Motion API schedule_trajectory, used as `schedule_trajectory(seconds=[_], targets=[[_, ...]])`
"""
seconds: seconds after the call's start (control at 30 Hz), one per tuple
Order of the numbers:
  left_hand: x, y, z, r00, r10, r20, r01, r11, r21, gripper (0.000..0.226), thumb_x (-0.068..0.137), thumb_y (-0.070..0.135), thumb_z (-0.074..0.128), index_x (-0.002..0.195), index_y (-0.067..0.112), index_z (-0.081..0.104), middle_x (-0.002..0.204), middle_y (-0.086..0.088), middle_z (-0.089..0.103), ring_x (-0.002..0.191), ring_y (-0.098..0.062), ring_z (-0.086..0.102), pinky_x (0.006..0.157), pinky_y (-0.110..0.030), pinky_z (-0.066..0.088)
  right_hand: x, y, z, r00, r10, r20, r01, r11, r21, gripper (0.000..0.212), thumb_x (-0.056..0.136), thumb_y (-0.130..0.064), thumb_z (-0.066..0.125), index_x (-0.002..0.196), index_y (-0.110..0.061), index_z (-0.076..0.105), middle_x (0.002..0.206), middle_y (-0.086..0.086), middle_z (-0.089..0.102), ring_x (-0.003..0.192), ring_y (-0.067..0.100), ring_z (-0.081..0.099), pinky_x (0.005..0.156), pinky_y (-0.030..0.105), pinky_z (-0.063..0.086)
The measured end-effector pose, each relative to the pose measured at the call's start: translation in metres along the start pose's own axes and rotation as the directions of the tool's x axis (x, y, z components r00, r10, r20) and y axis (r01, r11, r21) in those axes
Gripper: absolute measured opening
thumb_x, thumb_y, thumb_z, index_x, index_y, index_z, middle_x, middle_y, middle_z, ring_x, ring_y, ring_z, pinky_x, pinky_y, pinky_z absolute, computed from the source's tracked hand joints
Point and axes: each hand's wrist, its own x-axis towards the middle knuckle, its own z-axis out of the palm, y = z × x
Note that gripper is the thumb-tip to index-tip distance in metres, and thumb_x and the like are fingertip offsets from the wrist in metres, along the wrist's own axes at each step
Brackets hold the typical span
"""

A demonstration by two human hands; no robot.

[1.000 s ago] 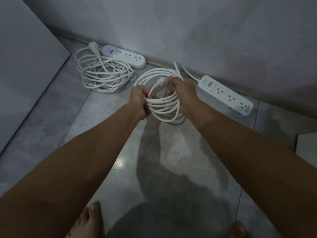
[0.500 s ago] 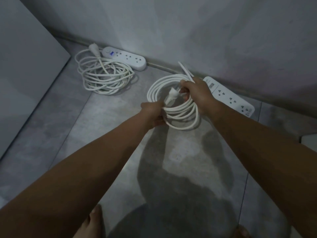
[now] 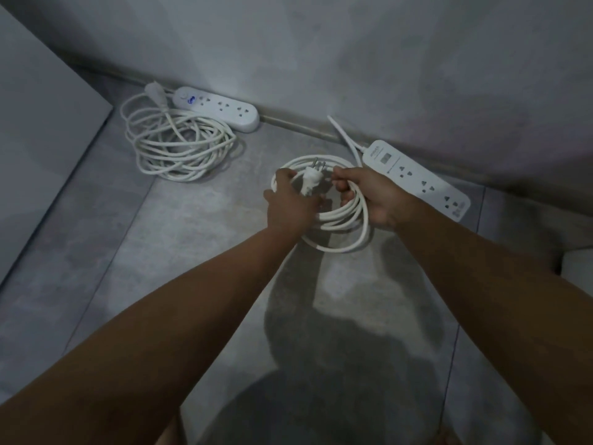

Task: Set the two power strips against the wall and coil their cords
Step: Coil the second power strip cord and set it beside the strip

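**Item 1, held cord** (image 3: 340, 216): white, wound into a flat ring of several turns. Its long axis runs left to right between the two grips.
- The left grip (image 3: 288, 203) closes over the ring's left side and hides the strands there.
- The right grip (image 3: 369, 197) curls round the strands on the right side.
- Whether the ring's near edge touches the floor (image 3: 192, 245) cannot be told.

**Plug** (image 3: 310, 178): lies across the ring's middle between the grips, with its prongs pointing away toward the wall (image 3: 353, 59).

**Change from half a second ago:** the left grip has moved from the ring's near edge up to its left rim beside the plug. The ring lies lower and flatter.

**Item 2, right power strip** (image 3: 417, 178): just beyond the right grip, flat on the floor with its sockets up. Its long axis runs along the wall, and it is no longer partly covered by that grip.

**Item 3, left cord** (image 3: 179, 146): a loose coil on the floor, well beyond and left of the left grip.

**Item 4, left power strip** (image 3: 221, 107): behind that coil at the wall's base, with its long axis along the wall.

**Item 5, grey panel** (image 3: 38, 123): farthest left.
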Motion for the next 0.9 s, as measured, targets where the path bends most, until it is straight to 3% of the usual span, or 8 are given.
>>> schedule_trajectory(seconds=[0.17, 0.27, 0.33, 0.43, 0.6, 0.67, 0.73, 0.9], targets=[[0.004, -0.004, -0.003, 0.992, 0.116, -0.049, -0.094, 0.939, 0.331, 0.045, 0.081, 0.049, 0.061, 0.111, 0.020, 0.045, 0.102, -0.007, 0.063, 0.092, -0.029, 0.062, 0.076, -0.033, 0.045, 0.000, 0.013, -0.008, 0.997, 0.064, 0.032, -0.063, 0.997, -0.035, 0.013, 0.095, -0.021, 0.057, 0.085, -0.013, 0.061, 0.048, -0.007, 0.048, 0.038, 0.004, 0.045, 0.042, 0.017, 0.044], [0.014, -0.002, -0.009, 0.972, 0.199, -0.125, -0.124, 0.887, 0.445, 0.046, 0.084, 0.055, 0.054, 0.112, 0.018, 0.055, 0.120, -0.011, 0.060, 0.107, -0.032, 0.058, 0.084, -0.038, 0.046, 0.000, 0.014, -0.010, 0.998, 0.065, 0.000, -0.065, 0.992, -0.110, 0.010, 0.093, -0.015, 0.059, 0.084, -0.012, 0.059, 0.044, -0.006, 0.046, 0.036, 0.005, 0.044, 0.041, 0.018, 0.044], [0.028, 0.004, -0.014, 0.967, 0.211, -0.141, -0.142, 0.909, 0.392, 0.051, 0.085, 0.053, 0.055, 0.117, 0.015, 0.057, 0.141, -0.017, 0.044, 0.123, -0.036, 0.049, 0.099, -0.045, 0.043, 0.000, 0.014, -0.014, 0.997, 0.017, -0.081, -0.037, 0.969, -0.243, 0.014, 0.092, -0.007, 0.060, 0.079, -0.010, 0.056, 0.040, -0.005, 0.045, 0.032, 0.004, 0.042, 0.038, 0.016, 0.041], [0.042, 0.015, -0.020, 0.983, 0.112, -0.145, -0.114, 0.993, -0.007, 0.046, 0.092, 0.040, 0.054, 0.124, 0.007, 0.049, 0.127, -0.016, 0.057, 0.114, -0.031, 0.058, 0.099, -0.038, 0.046, 0.002, 0.014, -0.020, 0.983, -0.051, -0.178, -0.028, 0.909, -0.415, 0.020, 0.089, -0.006, 0.061, 0.071, -0.008, 0.053, 0.040, -0.001, 0.044, 0.031, 0.007, 0.041, 0.039, 0.019, 0.038], [0.027, 0.027, -0.003, 0.934, 0.356, -0.002, -0.354, 0.929, 0.104, 0.046, 0.098, 0.034, 0.047, 0.129, 0.001, 0.041, 0.126, -0.016, 0.057, 0.115, -0.028, 0.056, 0.091, -0.026, 0.040, 0.007, -0.003, -0.021, 0.957, -0.213, -0.196, -0.074, 0.474, -0.877, 0.023, 0.086, -0.022, 0.066, 0.072, -0.006, 0.057, 0.062, 0.009, 0.054, 0.058, 0.022, 0.054, 0.059, 0.028, 0.040], [0.021, 0.032, 0.008, 0.861, 0.500, 0.093, -0.507, 0.828, 0.241, 0.054, 0.094, 0.040, 0.043, 0.126, -0.002, 0.049, 0.124, -0.021, 0.055, 0.113, -0.035, 0.054, 0.091, -0.032, 0.039, 0.009, -0.004, -0.021, 0.951, -0.270, -0.151, -0.086, 0.236, -0.968, 0.022, 0.086, -0.024, 0.066, 0.085, -0.003, 0.060, 0.078, 0.010, 0.061, 0.077, 0.026, 0.060, 0.071, 0.029, 0.044], [0.024, 0.031, 0.016, 0.783, 0.592, 0.190, -0.606, 0.659, 0.445, 0.063, 0.090, 0.046, 0.040, 0.131, 0.000, 0.048, 0.132, -0.023, 0.048, 0.117, -0.039, 0.048, 0.096, -0.042, 0.039, 0.014, -0.001, -0.024, 0.941, -0.317, -0.118, -0.067, 0.167, -0.984, 0.028, 0.084, -0.022, 0.067, 0.099, 0.002, 0.065, 0.095, 0.014, 0.067, 0.090, 0.030, 0.064, 0.082, 0.034, 0.049], [0.031, 0.016, 0.020, 0.939, 0.236, 0.249, -0.340, 0.741, 0.579, 0.051, 0.096, 0.056, 0.036, 0.135, 0.023, 0.041, 0.137, -0.015, 0.037, 0.128, -0.032, 0.035, 0.102, -0.046, 0.032, 0.004, 0.007, -0.028, 0.887, -0.440, -0.143, -0.022, 0.269, -0.963, 0.031, 0.079, -0.029, 0.074, 0.094, -0.012, 0.053, 0.087, 0.006, 0.058, 0.082, 0.022, 0.055, 0.069, 0.029, 0.035]])
